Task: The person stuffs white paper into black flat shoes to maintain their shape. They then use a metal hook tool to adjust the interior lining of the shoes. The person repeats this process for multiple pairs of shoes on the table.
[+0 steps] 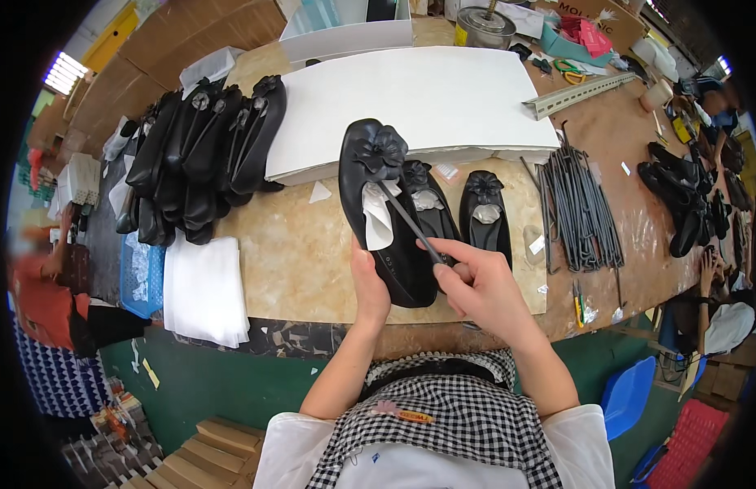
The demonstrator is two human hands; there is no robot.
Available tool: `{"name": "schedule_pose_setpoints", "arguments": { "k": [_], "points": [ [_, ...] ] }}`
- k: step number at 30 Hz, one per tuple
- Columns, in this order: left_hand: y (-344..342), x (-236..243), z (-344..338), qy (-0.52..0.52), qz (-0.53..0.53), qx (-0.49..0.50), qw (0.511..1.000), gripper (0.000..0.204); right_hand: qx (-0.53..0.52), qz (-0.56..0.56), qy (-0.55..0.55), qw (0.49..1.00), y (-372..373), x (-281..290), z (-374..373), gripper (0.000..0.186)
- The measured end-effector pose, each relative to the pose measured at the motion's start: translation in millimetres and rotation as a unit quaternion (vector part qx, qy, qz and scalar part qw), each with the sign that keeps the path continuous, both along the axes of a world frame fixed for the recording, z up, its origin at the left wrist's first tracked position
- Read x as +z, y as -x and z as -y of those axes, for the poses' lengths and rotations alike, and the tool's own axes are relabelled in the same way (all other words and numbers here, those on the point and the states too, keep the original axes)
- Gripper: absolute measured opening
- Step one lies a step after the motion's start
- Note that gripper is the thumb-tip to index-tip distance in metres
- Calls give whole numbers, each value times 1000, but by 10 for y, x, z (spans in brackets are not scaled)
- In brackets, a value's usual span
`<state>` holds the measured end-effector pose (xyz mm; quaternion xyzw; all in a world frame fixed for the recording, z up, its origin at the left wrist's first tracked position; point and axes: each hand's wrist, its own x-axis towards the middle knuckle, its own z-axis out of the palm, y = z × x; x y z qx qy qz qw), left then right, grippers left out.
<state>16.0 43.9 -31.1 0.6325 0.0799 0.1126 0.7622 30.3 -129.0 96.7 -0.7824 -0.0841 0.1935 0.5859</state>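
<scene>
A black flat shoe point(355, 187) with a flower on its toe is tilted up over the table. My left hand point(370, 285) grips it from below near the heel. In my right hand point(480, 281) is a dark thin rod point(409, 218), pinched near its lower end. The rod's far end reaches into the shoe's opening by the flower, beside crumpled white paper point(376, 218). Just behind lie two more black flower shoes, one partly hidden point(427, 200) and one in full view point(484, 208), both with white paper in their toes.
A heap of black shoes point(199, 155) stands at the left, above white sheets point(203, 289) and a blue basket point(142, 273). A large white board point(410, 98) lies behind. Right are bundled dark rods point(577, 212), a metal angle bar point(582, 95) and cutters point(578, 301). Co-workers sit at both sides.
</scene>
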Motion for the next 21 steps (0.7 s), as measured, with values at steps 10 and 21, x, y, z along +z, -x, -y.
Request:
{"name": "schedule_pose_setpoints", "arguments": {
  "k": [10, 21],
  "points": [
    [275, -387, 150, -23, -47, 38, 998, 82, -117, 369, 129, 913, 43, -448, -455, 25],
    [95, 502, -419, -603, 51, 75, 793, 62, -248, 157, 476, 829, -252, -1393, 1734, 23]
  ]
}}
